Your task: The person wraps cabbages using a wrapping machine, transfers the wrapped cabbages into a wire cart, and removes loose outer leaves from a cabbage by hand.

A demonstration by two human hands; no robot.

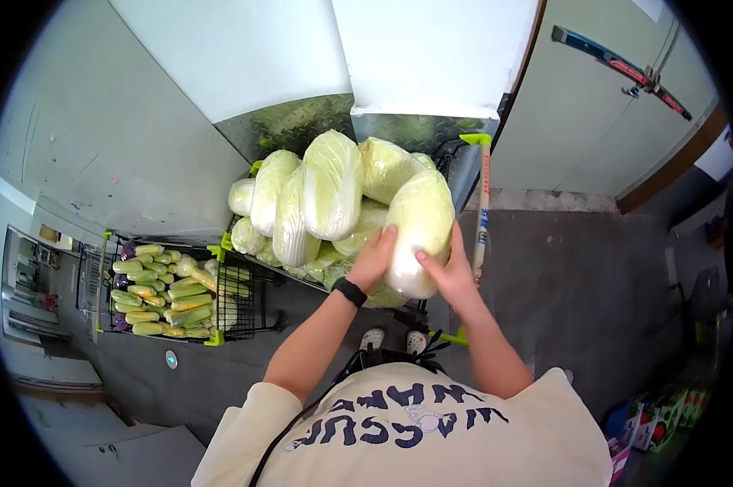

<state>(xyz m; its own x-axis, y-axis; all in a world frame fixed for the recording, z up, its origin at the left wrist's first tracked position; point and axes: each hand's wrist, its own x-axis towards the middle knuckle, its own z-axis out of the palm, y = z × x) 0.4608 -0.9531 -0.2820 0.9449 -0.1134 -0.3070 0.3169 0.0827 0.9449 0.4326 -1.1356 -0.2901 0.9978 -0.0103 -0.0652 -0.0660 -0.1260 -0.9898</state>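
Between my two hands is a plastic-wrapped napa cabbage (421, 219), its white base toward me and its leafy end pointing away. My left hand (373, 261), with a black band at the wrist, is closed on the cabbage's left side. From the right, my right hand (451, 274) grips it, thumb over the white base. Several more wrapped cabbages (332, 183) are heaped right beyond my hands in a shopping cart, whose handle (483, 211) stands to the right of my right hand. Lower cabbages in the heap are partly hidden.
At left stands a second black cart (236, 312) with green corners, loaded with corn (189, 303) and purple vegetables. A wall with metal plating (293, 122) rises behind the heap. Grey doors (601, 122) are at upper right; colourful boxes (650, 422) sit at lower right.
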